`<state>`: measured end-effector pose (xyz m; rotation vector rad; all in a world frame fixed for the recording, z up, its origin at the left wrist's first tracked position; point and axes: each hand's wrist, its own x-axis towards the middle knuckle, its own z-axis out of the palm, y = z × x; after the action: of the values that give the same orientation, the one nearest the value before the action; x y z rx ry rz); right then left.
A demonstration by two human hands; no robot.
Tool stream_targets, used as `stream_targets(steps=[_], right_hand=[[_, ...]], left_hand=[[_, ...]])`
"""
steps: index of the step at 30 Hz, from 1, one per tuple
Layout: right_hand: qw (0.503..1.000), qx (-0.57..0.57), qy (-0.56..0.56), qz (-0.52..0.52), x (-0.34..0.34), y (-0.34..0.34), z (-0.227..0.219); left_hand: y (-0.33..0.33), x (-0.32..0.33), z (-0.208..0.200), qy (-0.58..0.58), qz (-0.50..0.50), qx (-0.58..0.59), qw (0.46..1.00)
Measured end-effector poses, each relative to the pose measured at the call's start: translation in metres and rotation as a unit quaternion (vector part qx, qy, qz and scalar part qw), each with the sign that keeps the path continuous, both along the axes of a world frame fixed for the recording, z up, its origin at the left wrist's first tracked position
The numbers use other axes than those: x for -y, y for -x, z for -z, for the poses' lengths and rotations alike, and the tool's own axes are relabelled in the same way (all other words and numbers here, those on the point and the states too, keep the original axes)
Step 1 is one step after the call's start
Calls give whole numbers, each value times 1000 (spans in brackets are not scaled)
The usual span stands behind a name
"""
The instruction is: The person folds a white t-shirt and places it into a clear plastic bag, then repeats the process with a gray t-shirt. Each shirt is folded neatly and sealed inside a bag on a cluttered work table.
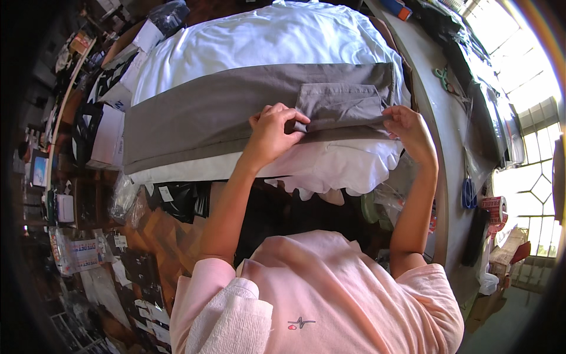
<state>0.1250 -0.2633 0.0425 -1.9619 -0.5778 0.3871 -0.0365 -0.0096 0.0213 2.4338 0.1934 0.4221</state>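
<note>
We've a grey-brown garment [206, 109] flat on white cloth [265, 38], w/ a pocket-like panel [342, 100] nr its right end. Our left hand [272, 133] pinches the near edge; right hand [414, 130] pinches fabric by the panel's right side. Grey counter [435, 138] & blue-handled scissors [469, 194]: far right.

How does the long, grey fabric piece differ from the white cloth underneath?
The grey fabric piece looks matte; the white cloth is shiny. The white cloth reaches farther back than the grey fabric piece. The left hand and right hand pinch the grey fabric piece, not the white cloth. Both show creases.
</note>
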Motion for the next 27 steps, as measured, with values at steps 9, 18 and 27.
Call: stream_targets(steps=[9,18,27], right_hand=[[955,207,195,79,-38,-12,-8],[958,197,156,136,-64,-32,-6],[908,371,73,178,-44,-6,36]], left_hand=[[-46,-2,-5,131,-102,-15,986],[-67,3,12,213,-268,100,934],[-50,18,7,162,-295,59,940]])
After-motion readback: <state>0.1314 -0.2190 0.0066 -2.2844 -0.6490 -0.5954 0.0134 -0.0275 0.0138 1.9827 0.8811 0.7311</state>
